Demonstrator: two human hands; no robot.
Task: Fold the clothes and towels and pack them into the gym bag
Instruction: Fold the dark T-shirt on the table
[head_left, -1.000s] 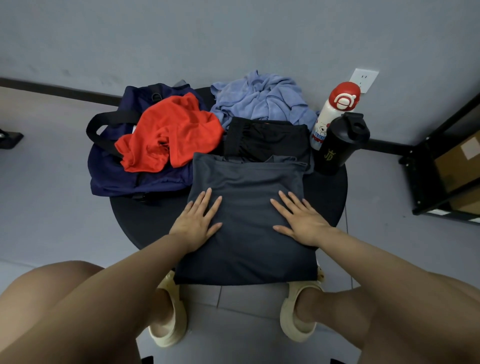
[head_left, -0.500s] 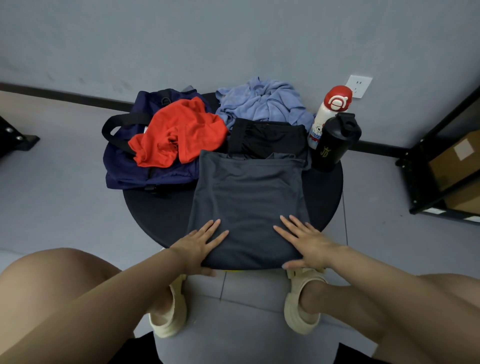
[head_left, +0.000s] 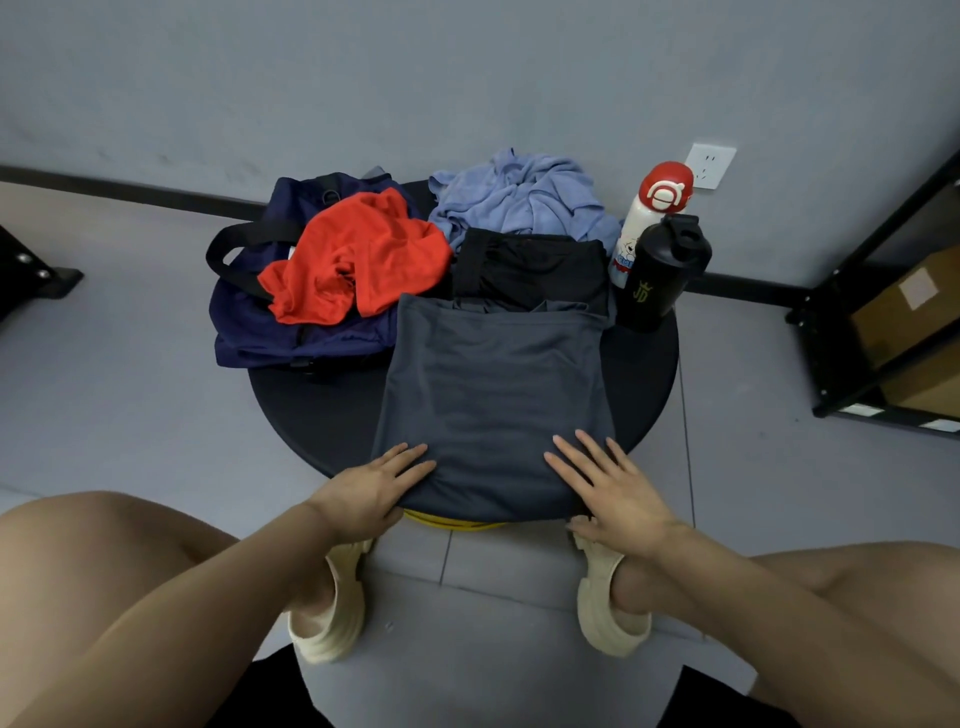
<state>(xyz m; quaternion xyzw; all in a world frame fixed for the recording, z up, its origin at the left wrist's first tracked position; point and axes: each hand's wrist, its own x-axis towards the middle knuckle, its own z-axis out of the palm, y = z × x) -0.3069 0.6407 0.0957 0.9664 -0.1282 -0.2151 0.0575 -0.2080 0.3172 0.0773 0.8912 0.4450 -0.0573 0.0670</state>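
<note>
Both hands are now lying lower on the grey garment (head_left: 493, 395) than a second ago, having slid from its middle down to its near hem at the worktop's (head_left: 311, 415) near edge. The left hand (head_left: 371, 491) is resting flat, fingers straight and slightly spread, on the near left corner of the cloth; the right hand (head_left: 610, 488) is lying the same way on the near right corner, its thumb seemingly tucked under the hem. The garment, already folded to a tall rectangle, is running with its long axis straight away from the person, its far end touching the black garment (head_left: 530, 270), so both hands are equally near. The next fold likely calls for lifting this near edge toward the far one. The gym bag (head_left: 249, 332) is sitting at the worktop's far left edge under an orange garment (head_left: 358, 260), with a blue towel (head_left: 519, 195) crumpled at the far edge
</note>
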